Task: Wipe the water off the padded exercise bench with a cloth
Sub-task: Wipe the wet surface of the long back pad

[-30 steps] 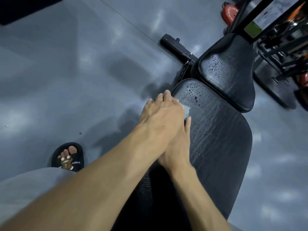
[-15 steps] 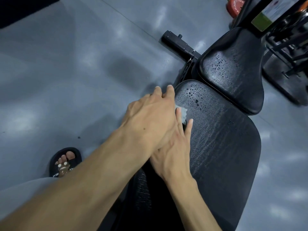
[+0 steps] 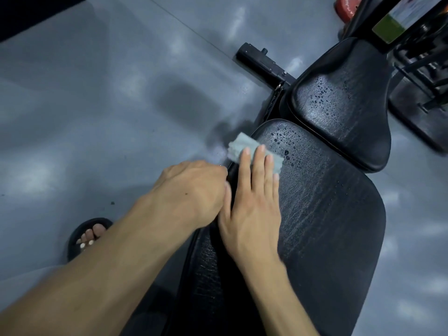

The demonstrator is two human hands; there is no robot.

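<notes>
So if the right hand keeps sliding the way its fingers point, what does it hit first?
The right hand, flat on the cloth, would likely meet the water drops at the long pad's far end, then the gap before the seat pad.

Padded worktop (image 3: 327, 214) in black leather-look vinyl: glossy, finely creased and cracked, beaded with water drops (image 3: 287, 151) toward the far end. Second pad (image 3: 339, 105) of the same shiny, grained vinyl, likewise wet. Cloth (image 3: 244, 146) pale grey-green, soft, matt, slightly nubby. Frame bar (image 3: 261, 61) matt black metal. Floor (image 3: 97, 105) smooth grey, with a dull sheen. Sandal (image 3: 80, 236) matt black.
</notes>
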